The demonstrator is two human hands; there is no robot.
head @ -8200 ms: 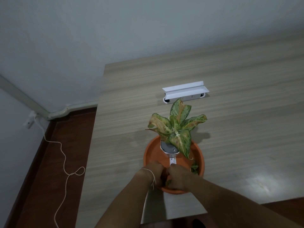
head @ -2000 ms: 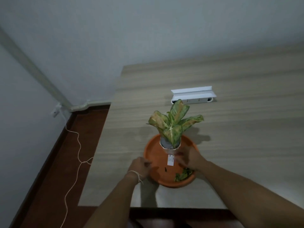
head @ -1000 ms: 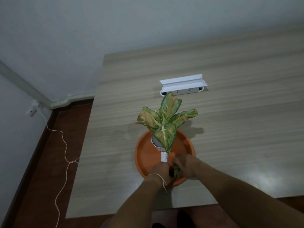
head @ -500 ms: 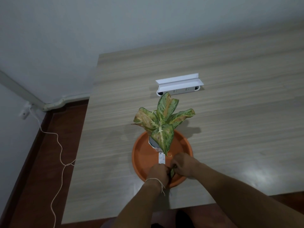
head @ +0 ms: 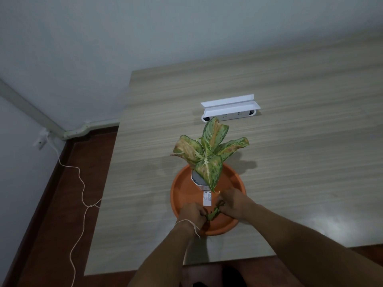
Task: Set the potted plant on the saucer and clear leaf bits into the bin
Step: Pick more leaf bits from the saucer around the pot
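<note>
Orange round saucer (head: 182,191) holds potted plant (head: 207,156); both hands' grips (head: 191,213) (head: 232,204) pinch limp leaf bits (head: 213,213).

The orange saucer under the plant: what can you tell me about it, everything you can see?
The orange saucer is a round, shallow dish with a raised rim, looking like plastic or glazed clay. It lies flat near the table's front edge. The potted plant stands in its far half. Over its near half, the left hand and right hand gather green leaf bits.
</note>
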